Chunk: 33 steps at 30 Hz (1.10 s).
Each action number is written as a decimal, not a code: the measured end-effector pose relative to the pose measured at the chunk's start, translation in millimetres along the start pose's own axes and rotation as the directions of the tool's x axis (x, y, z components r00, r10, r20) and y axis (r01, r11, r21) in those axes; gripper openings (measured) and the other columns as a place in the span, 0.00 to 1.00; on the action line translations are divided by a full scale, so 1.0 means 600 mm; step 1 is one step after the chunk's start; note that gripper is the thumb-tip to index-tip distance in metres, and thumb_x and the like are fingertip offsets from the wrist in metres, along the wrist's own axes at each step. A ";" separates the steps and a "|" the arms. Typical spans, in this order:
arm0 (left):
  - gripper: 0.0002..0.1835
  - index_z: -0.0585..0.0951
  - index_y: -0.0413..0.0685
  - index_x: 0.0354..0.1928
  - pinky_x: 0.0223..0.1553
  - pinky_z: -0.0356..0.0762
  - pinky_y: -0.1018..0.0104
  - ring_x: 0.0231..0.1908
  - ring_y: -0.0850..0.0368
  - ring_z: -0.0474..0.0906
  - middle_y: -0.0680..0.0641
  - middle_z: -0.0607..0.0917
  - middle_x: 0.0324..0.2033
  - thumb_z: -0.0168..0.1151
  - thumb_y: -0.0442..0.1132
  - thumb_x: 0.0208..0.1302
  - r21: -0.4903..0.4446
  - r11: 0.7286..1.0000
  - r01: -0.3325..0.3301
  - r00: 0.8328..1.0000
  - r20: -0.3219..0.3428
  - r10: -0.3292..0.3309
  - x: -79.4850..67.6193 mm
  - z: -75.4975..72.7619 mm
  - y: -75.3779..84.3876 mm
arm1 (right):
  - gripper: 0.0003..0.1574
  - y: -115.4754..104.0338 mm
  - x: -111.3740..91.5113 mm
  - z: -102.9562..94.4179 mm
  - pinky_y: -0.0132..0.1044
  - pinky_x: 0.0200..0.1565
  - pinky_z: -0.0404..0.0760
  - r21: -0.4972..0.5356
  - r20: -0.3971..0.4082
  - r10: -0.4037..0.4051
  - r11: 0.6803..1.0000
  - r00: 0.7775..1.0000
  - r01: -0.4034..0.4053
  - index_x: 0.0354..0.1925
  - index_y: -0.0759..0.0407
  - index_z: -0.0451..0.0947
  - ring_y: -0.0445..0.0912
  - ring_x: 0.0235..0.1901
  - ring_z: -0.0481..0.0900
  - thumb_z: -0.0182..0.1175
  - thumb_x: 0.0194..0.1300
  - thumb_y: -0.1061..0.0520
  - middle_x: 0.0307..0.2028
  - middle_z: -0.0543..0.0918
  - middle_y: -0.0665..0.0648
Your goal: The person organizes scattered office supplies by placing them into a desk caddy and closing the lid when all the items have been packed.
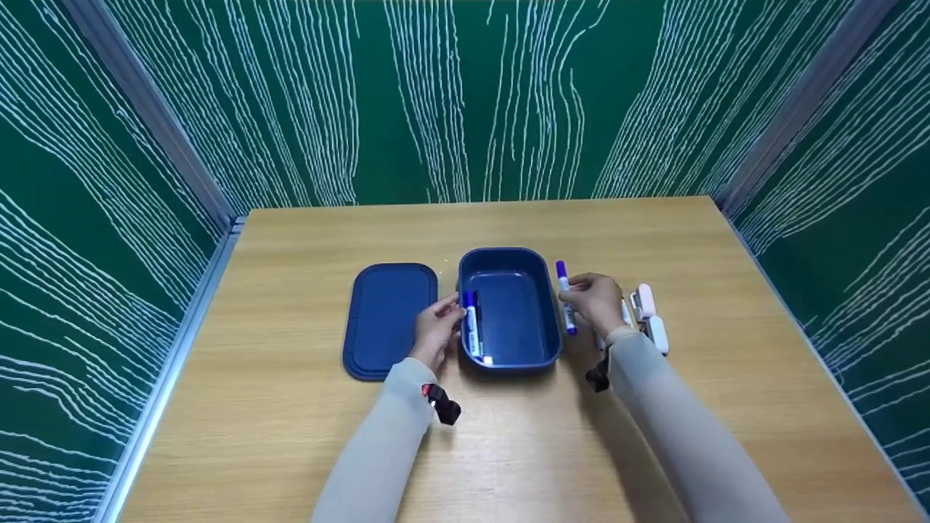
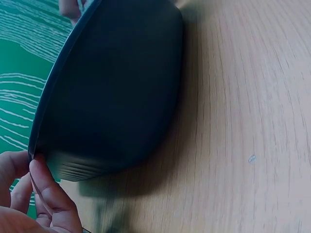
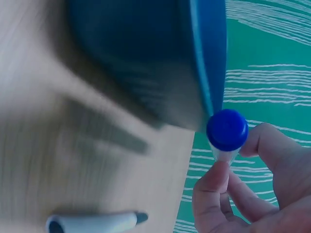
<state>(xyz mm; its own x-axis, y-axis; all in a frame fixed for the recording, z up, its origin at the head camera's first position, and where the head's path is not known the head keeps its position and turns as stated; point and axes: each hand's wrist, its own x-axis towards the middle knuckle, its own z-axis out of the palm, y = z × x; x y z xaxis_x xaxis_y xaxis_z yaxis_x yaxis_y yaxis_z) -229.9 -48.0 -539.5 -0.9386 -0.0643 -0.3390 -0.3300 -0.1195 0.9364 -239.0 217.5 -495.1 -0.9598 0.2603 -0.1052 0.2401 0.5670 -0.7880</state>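
Observation:
A dark blue box stands on the table between my hands. My left hand pinches its left rim, thumb and fingers on either side of the wall, as the left wrist view confirms. Just off the right rim, my right hand holds a white marker with blue ends between thumb and fingers; its blue end faces the camera in the right wrist view. Inside the box, a blue-capped marker and a darker pen lie along the left wall.
Left of the box lies a flat dark blue lid. Beyond my right hand are a pinkish item and a white one, too small to identify. A white marker with a dark tip lies on the table. Green walls enclose the tabletop.

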 end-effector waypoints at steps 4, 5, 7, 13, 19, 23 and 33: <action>0.24 0.77 0.40 0.62 0.21 0.73 0.79 0.30 0.65 0.76 0.38 0.82 0.52 0.62 0.30 0.63 -0.014 1.000 -0.021 1.000 -0.010 0.021 0.002 0.003 -0.003 | 0.24 -0.009 -0.003 0.007 0.31 0.37 0.83 0.078 0.035 0.032 0.996 0.999 -0.035 0.51 0.67 0.81 0.42 0.32 0.81 0.65 0.57 0.60 0.41 0.84 0.63; 0.24 0.78 0.40 0.62 0.20 0.73 0.79 0.30 0.65 0.76 0.38 0.82 0.52 0.62 0.29 0.62 -0.021 0.999 -0.025 1.000 -0.009 0.024 0.002 0.004 -0.003 | 0.24 -0.010 -0.004 0.008 0.33 0.39 0.85 0.101 0.045 0.043 0.994 0.998 -0.047 0.52 0.68 0.81 0.41 0.31 0.81 0.65 0.57 0.60 0.42 0.84 0.63; 0.24 0.78 0.40 0.62 0.20 0.73 0.79 0.30 0.65 0.76 0.38 0.82 0.51 0.62 0.29 0.62 -0.027 0.999 -0.021 1.000 -0.009 0.021 0.002 0.005 -0.002 | 0.24 -0.013 -0.005 0.010 0.38 0.43 0.86 0.128 0.062 0.056 0.990 0.997 -0.064 0.54 0.68 0.80 0.41 0.32 0.81 0.65 0.58 0.60 0.43 0.83 0.62; 0.24 0.77 0.43 0.63 0.23 0.76 0.77 0.33 0.63 0.77 0.39 0.81 0.55 0.62 0.31 0.64 -0.009 1.000 0.008 1.000 -0.002 -0.008 -0.001 0.001 0.000 | 0.25 -0.022 -0.013 0.016 0.44 0.47 0.85 0.148 0.076 0.076 0.985 0.994 -0.087 0.54 0.66 0.80 0.42 0.33 0.82 0.65 0.58 0.59 0.45 0.84 0.63; 0.24 0.76 0.43 0.64 0.25 0.78 0.77 0.36 0.62 0.78 0.38 0.80 0.57 0.62 0.32 0.64 0.004 1.000 0.005 1.000 0.009 -0.005 0.002 -0.003 0.000 | 0.23 -0.033 -0.013 0.032 0.30 0.36 0.85 0.199 0.070 0.060 0.977 0.996 -0.073 0.52 0.68 0.81 0.38 0.28 0.79 0.65 0.57 0.62 0.38 0.84 0.58; 0.24 0.77 0.44 0.64 0.26 0.78 0.76 0.37 0.62 0.78 0.38 0.80 0.57 0.62 0.32 0.64 0.000 1.000 0.009 1.000 0.007 -0.009 0.003 -0.002 0.000 | 0.22 -0.039 -0.013 0.047 0.25 0.30 0.81 0.239 0.071 0.047 0.969 0.996 -0.063 0.49 0.70 0.81 0.37 0.26 0.77 0.66 0.55 0.65 0.31 0.81 0.53; 0.25 0.77 0.40 0.63 0.27 0.79 0.76 0.37 0.63 0.78 0.37 0.81 0.56 0.62 0.30 0.63 -0.004 1.000 -0.019 1.000 -0.007 0.019 0.002 0.001 -0.003 | 0.21 -0.050 -0.022 0.089 0.26 0.26 0.81 0.292 0.071 0.004 0.956 0.998 -0.025 0.47 0.71 0.81 0.36 0.22 0.76 0.67 0.53 0.68 0.28 0.81 0.51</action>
<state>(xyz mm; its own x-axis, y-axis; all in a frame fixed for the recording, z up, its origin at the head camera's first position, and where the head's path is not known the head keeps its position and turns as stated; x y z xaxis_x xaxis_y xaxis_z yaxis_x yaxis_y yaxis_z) -230.3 -47.5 -541.7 -0.9440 -0.0737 -0.3216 -0.3115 -0.1224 0.9423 -241.5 155.6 -502.4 -0.9666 0.2069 -0.1510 0.2108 0.3079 -0.9278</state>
